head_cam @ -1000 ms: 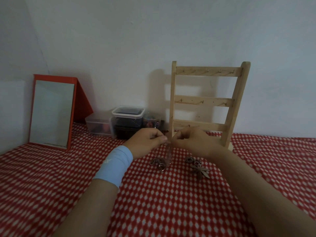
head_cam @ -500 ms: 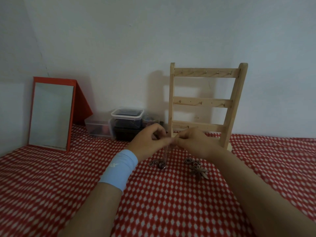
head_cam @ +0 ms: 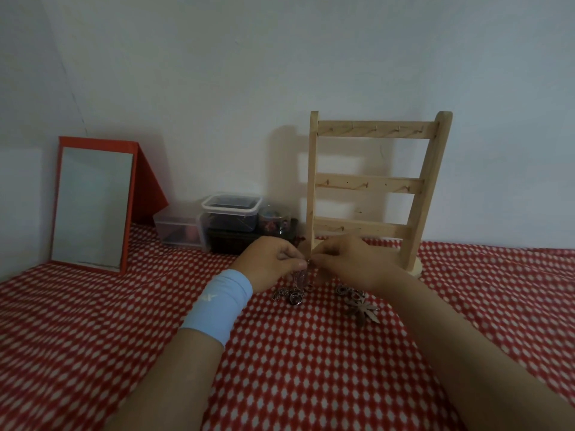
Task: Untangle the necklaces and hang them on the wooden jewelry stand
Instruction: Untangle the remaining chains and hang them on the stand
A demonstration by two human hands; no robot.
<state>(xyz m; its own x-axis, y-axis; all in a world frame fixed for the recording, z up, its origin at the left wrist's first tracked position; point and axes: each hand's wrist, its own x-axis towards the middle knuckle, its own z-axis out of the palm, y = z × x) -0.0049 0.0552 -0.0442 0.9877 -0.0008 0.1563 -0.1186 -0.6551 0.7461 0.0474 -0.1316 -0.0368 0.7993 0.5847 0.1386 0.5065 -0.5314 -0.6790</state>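
Note:
A wooden jewelry stand (head_cam: 370, 186) with three hook rails rises at the back of the red checkered cloth; no necklace hangs on it. Just in front of its left post, my left hand (head_cam: 270, 264) and my right hand (head_cam: 345, 261) meet fingertip to fingertip. Both pinch the top of a thin chain necklace (head_cam: 298, 279). That chain hangs down to a round pendant (head_cam: 295, 298) resting on the cloth. A second necklace with a brown leaf-shaped pendant (head_cam: 363, 311) lies on the cloth under my right wrist. A light blue band wraps my left wrist.
A red-framed mirror (head_cam: 93, 206) leans at the back left. Clear plastic boxes (head_cam: 230, 219) and a small jar (head_cam: 275, 223) stand against the wall left of the stand. The cloth (head_cam: 295, 368) stretches toward me.
Both hands stayed together at the chain, fingers shifting slightly. The view dipped a little, so the stand sits lower in frame.

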